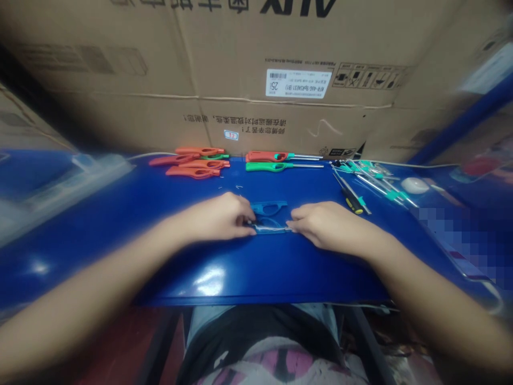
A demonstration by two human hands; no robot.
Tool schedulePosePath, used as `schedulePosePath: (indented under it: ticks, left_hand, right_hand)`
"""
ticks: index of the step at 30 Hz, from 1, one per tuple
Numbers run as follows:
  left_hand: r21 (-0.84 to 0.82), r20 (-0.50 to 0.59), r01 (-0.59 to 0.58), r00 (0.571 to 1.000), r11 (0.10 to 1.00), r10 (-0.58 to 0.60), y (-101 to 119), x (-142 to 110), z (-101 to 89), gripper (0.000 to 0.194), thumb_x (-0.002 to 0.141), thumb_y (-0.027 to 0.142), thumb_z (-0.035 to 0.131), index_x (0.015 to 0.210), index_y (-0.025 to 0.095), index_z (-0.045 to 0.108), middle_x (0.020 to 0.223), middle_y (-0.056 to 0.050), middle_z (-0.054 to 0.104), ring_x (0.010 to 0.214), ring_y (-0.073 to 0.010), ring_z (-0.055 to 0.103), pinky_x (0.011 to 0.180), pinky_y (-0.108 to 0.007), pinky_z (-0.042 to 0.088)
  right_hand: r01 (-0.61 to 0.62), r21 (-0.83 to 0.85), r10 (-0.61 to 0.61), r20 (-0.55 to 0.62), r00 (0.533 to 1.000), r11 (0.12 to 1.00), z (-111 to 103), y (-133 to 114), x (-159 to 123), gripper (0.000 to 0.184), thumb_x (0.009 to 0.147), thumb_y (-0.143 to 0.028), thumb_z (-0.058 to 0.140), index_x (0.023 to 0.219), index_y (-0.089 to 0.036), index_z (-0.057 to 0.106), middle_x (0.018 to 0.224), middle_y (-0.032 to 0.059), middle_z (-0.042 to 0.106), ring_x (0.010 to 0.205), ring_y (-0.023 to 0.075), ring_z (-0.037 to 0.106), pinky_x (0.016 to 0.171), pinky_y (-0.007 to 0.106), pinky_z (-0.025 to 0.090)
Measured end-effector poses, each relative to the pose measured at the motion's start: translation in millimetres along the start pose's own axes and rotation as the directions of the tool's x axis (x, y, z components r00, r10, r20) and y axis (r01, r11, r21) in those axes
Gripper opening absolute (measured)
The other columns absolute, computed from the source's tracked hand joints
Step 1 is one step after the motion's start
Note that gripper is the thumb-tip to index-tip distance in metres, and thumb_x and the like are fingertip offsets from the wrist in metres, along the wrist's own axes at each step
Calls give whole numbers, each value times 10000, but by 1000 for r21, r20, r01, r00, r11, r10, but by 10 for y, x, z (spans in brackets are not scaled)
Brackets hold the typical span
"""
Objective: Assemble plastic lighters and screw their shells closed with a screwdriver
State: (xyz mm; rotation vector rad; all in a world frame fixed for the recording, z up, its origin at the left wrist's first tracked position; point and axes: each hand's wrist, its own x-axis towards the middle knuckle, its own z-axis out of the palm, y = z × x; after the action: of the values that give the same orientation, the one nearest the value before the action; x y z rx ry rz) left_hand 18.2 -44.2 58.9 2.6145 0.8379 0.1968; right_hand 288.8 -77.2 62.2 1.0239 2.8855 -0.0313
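Two blue lighter handle shells lie between my hands on the blue tabletop: the farther shell point(267, 207) rests flat, touched by neither hand's fingertips as far as I can see. Over the nearer shell point(268, 224) runs a thin metal rod point(274, 229) with wiring. My left hand point(226, 218) is closed in a pinch at this shell's left end, beside a small dark part that its fingers mostly hide. With thumb and fingertips together, my right hand point(326, 225) grips the right end of the rod.
Orange handle shells point(192, 171) lie at the back left. Red point(266, 156) and green point(264, 167) lighters with metal rods lie behind my hands. Several rod assemblies point(379, 184) and a yellow-black screwdriver point(351, 202) are at right. A cardboard wall point(224, 75) closes the back.
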Motion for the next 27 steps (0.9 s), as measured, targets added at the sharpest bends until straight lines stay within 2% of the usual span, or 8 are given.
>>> schedulePosePath:
  ticks: [10, 21, 24, 27]
  left_hand:
    - [-6, 8, 1, 1000, 1000, -1, 9, 5, -6, 164, 865, 260, 725, 969, 151, 788, 836, -51, 699, 664, -133, 630, 623, -226, 482]
    - [9, 15, 3, 1000, 1000, -3, 7, 3, -9, 188, 873, 268, 716, 997, 147, 786, 845, -56, 702, 679, -137, 639, 629, -224, 486]
    - [14, 14, 8, 1000, 1000, -9, 13, -3, -10, 186, 872, 268, 715, 997, 150, 787, 840, -55, 701, 671, -135, 636, 624, -222, 484]
    - [18, 2, 6, 1000, 1000, -6, 12, -9, -7, 192, 872, 275, 714, 1001, 151, 786, 841, -57, 701, 670, -136, 636, 621, -221, 485]
  right_hand:
    - [-26, -16, 26, -1, 1000, 1000, 7, -27, 34, 233, 972, -176, 550, 890, -196, 767, 874, 59, 700, 803, 187, 616, 632, 296, 319]
    - [30, 36, -28, -64, 998, 999, 73, 43, 26, 228, 980, -209, 560, 855, -193, 750, 823, 48, 687, 846, 194, 620, 672, 289, 371]
    - [0, 133, 12, -91, 996, 991, 82, 80, 16, 173, 969, -257, 597, 988, -213, 764, 947, 53, 716, 889, 197, 650, 693, 284, 409]
    - [-15, 335, 58, -117, 991, 942, 110, 105, 42, 187, 921, -303, 677, 1056, -198, 752, 1032, 63, 715, 871, 177, 660, 708, 269, 446]
